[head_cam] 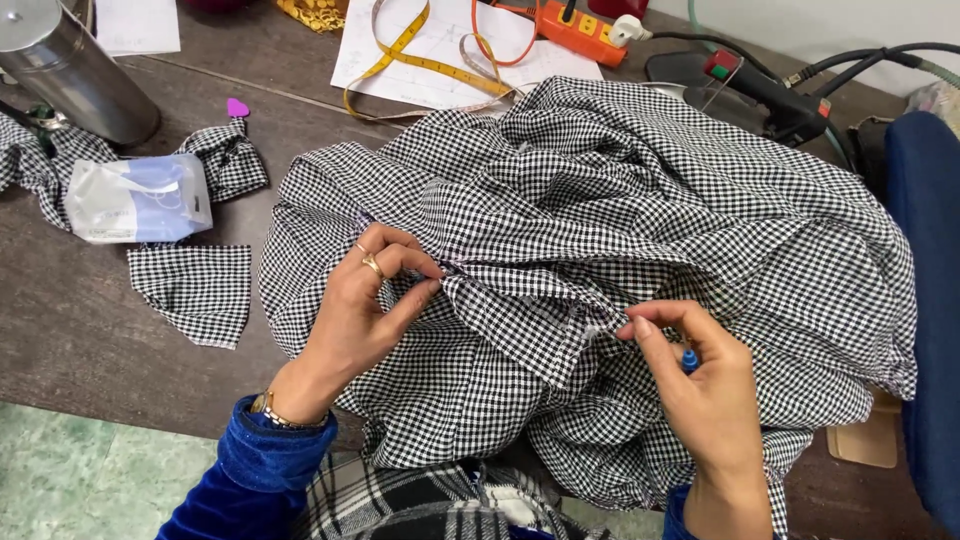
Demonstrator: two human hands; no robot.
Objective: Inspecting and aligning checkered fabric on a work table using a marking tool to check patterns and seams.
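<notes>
A large black-and-white checked garment (640,210) lies bunched on the dark wooden table (70,330). My left hand (365,305), with rings on it, pinches a fold of the checked cloth between thumb and fingers near the middle. My right hand (695,375) pinches the cloth's edge a little to the right, and a small blue-handled tool (689,358) is tucked in its fingers. Both sleeves are blue velvet.
Checked fabric scraps (195,290) and a white plastic packet (135,200) lie at the left, near a metal cylinder (70,70). A yellow tape measure (400,55) on paper, an orange power strip (575,30) and a steam iron (770,95) with hoses sit at the back. A blue chair (930,300) stands at the right.
</notes>
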